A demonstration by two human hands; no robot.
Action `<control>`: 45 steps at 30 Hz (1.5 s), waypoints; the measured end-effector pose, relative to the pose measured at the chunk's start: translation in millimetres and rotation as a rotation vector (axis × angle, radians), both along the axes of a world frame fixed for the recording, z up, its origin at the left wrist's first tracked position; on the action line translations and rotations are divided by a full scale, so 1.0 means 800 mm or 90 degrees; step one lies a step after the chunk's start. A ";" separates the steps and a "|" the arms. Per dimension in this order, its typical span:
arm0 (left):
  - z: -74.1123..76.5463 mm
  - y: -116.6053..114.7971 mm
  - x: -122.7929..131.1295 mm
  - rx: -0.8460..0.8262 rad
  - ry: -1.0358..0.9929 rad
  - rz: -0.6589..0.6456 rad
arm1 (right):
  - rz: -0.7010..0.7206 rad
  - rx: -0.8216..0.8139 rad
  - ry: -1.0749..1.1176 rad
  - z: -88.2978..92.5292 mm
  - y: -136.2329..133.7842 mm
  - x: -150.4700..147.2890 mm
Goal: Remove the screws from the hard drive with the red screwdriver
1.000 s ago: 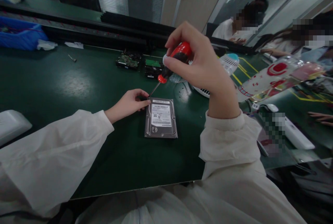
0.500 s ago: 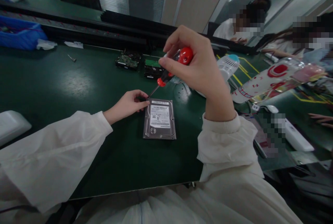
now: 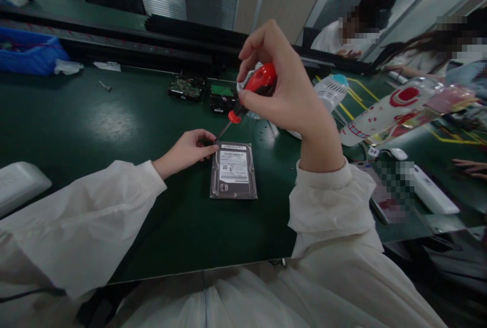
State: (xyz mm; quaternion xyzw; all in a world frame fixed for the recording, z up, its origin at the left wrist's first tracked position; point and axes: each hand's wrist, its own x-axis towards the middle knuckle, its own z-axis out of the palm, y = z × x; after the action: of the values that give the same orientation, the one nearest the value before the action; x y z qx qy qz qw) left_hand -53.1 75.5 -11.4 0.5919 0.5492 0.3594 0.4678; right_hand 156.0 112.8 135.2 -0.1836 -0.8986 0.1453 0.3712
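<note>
A silver hard drive (image 3: 234,170) with a white label lies flat on the green table. My left hand (image 3: 190,150) is closed at its far left corner, thumb on the edge and fingertips partly hidden behind. Above and to the right, my right hand (image 3: 277,79) grips a screwdriver (image 3: 261,79) by its red and black handle. The tool tilts, and its thin shaft reaches down to the same corner of the drive, close to my left fingertips. Whether the tip sits in a screw is too small to tell.
Two more hard drives with circuit boards, one on the left (image 3: 186,87) and one beside it (image 3: 223,98), lie farther back. Small screws (image 3: 262,132) are scattered behind my drive. A white handheld fan (image 3: 332,92), a bottle (image 3: 376,115) and co-workers are at right; a blue bin (image 3: 30,51) stands far left.
My right hand has turned slightly around the screwdriver handle, its fingers shifting their grip. The left hand still holds the drive's corner. The whole view has shifted a little.
</note>
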 end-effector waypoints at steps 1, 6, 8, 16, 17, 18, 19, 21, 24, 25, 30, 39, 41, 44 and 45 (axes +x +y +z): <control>0.000 0.000 0.000 -0.003 0.002 0.001 | 0.008 0.005 -0.009 0.001 -0.001 0.001; -0.001 0.001 -0.002 0.006 0.001 -0.003 | -0.020 -0.011 0.003 0.000 0.002 0.000; -0.002 0.001 -0.003 0.011 0.004 -0.012 | -0.025 -0.016 0.014 0.000 0.002 0.000; 0.000 -0.001 -0.003 0.011 0.003 -0.013 | -0.040 0.011 -0.030 0.004 -0.004 -0.001; 0.000 -0.001 -0.003 0.011 0.000 -0.015 | -0.043 0.010 -0.019 0.004 -0.003 -0.001; 0.000 -0.001 -0.003 0.011 -0.002 -0.015 | -0.047 0.007 -0.010 0.003 -0.002 -0.002; -0.001 -0.001 -0.003 0.011 -0.002 -0.014 | -0.050 0.004 -0.005 0.002 -0.001 -0.003; -0.002 0.000 -0.002 0.008 -0.003 -0.013 | -0.050 0.001 -0.008 0.002 0.000 -0.003; -0.004 0.001 -0.002 0.009 -0.013 -0.011 | -0.010 -0.004 -0.029 0.003 -0.002 -0.001; -0.005 0.001 -0.001 0.010 -0.016 -0.011 | 0.001 -0.006 -0.034 0.004 -0.003 0.000; -0.002 0.000 0.000 0.008 -0.012 -0.010 | -0.014 0.022 -0.022 0.002 -0.001 0.001; -0.005 0.001 -0.005 0.017 0.008 -0.019 | -0.025 0.030 -0.065 0.009 -0.005 0.003; -0.007 0.002 -0.006 0.016 0.006 -0.018 | -0.059 0.065 -0.078 0.008 -0.004 0.002; -0.009 0.002 -0.006 0.017 -0.002 -0.017 | -0.097 0.076 -0.082 0.008 -0.005 0.001; -0.009 0.002 -0.006 0.018 -0.003 -0.017 | -0.095 0.069 -0.086 0.008 -0.006 0.001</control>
State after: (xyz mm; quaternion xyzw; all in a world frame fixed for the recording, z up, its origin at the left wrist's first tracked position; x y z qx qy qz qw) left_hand -57.7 77.2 -18.5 0.6048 0.5350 0.3626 0.4655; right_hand 156.9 107.9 141.6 -0.2390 -0.9118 0.0557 0.3293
